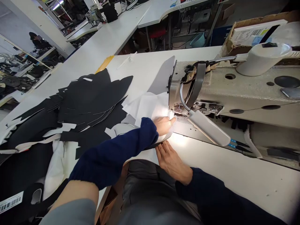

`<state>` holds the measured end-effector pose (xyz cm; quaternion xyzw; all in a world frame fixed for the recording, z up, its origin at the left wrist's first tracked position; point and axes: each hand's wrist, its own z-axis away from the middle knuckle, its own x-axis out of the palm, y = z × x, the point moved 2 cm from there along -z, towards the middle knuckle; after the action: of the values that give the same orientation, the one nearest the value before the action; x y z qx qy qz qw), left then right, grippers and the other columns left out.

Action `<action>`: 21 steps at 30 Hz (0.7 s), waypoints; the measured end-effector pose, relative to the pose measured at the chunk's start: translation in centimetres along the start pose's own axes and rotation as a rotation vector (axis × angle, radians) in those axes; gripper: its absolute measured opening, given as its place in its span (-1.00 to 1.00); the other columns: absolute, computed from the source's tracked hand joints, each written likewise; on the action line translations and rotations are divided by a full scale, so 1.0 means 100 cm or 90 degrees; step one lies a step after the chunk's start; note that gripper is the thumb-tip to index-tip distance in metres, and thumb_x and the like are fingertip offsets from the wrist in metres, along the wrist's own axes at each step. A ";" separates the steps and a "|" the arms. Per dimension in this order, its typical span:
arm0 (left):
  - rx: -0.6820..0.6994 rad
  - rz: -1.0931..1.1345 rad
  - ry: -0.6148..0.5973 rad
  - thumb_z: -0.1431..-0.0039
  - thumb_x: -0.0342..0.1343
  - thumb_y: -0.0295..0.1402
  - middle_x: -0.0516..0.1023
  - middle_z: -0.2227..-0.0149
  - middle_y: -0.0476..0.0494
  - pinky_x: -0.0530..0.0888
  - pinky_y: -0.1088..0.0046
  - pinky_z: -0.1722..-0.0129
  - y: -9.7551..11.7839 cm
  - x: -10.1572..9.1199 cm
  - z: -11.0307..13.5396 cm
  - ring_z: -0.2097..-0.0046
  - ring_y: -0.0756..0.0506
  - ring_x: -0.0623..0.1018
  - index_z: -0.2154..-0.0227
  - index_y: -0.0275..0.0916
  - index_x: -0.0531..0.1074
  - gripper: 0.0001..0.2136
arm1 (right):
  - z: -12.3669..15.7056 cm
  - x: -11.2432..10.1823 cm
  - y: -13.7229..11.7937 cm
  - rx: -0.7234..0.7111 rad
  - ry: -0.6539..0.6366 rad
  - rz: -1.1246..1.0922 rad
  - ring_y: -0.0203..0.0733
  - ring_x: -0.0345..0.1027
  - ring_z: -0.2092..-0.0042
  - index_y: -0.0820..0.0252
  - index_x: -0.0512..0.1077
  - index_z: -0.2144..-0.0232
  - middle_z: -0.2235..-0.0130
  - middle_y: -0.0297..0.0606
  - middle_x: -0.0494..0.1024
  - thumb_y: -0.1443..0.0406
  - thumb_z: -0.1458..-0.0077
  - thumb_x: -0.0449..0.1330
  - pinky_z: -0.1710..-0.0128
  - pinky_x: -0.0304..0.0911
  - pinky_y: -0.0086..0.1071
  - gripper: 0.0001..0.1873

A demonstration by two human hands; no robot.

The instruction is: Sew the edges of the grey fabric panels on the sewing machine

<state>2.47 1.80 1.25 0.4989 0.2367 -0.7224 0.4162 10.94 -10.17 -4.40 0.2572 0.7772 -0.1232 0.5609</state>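
Nearest the lens is a lap [145, 190] in dark trousers, tucked under the edge of the bench [234, 178], with a navy sleeve [112, 156] crossing above it from the lower left. That sleeve ends in the left hand [164, 125], which lies palm down with fingers stretched toward the needle area, pressing on white fabric [146, 106] and gripping nothing. The right hand [170, 159] lies just below it, flat and open on the bench near the front edge, fingers together, its tips touching a pale strip [167, 137] that curves out from under the left hand. The white fabric spreads left and back from the fingers, its near end brightly lit under the head of the sewing machine [234, 90]. A lamp [209, 128] on a gooseneck hangs from the machine and slants down just right of the hands; whether the needle is up or down is hidden behind it. Left of the fabric lies a fanned pile of black pieces [93, 97], overlapping one another, with more black and white cloth [58, 162] heaped toward the near left corner, where a barcode label [10, 203] shows. A yellow strip [104, 64] lies on the bench beyond the pile. Behind the machine stands a cardboard box [246, 34]. Farther back run other white benches [112, 34], a teal basket [198, 40] sits on the floor, and a person [35, 39] is at far left.
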 end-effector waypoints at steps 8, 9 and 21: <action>-0.023 -0.074 0.001 -0.32 -0.19 -0.32 0.45 0.12 -0.21 0.44 0.33 0.32 0.004 0.019 0.030 0.26 -0.17 0.54 -0.25 -0.15 0.08 -0.56 | -0.001 -0.007 -0.005 -0.010 -0.031 0.026 0.21 0.33 -0.02 0.70 0.32 0.01 0.03 0.35 0.43 0.43 -0.09 0.06 -0.08 0.15 0.08 -0.56; -0.020 -0.083 -0.006 -0.30 -0.17 -0.35 0.46 0.13 -0.22 0.44 0.33 0.32 0.005 0.020 0.028 0.25 -0.18 0.54 -0.24 -0.17 0.09 -0.55 | -0.001 -0.008 -0.006 -0.007 -0.040 0.029 0.22 0.33 -0.03 0.70 0.31 0.00 0.03 0.37 0.42 0.41 -0.11 0.07 -0.08 0.15 0.08 -0.55; 0.001 -0.045 -0.005 -0.30 -0.17 -0.28 0.45 0.12 -0.21 0.44 0.32 0.27 0.004 0.010 0.017 0.20 -0.17 0.52 -0.16 -0.19 0.21 -0.60 | -0.003 0.000 -0.005 0.050 -0.032 0.040 0.24 0.31 -0.03 0.74 0.29 -0.01 0.04 0.41 0.41 0.23 -0.24 0.05 -0.05 0.13 0.11 -0.47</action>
<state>1.72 -0.10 1.04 0.4877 0.2524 -0.7387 0.3908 10.42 -10.39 -4.34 0.3002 0.7488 -0.1428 0.5735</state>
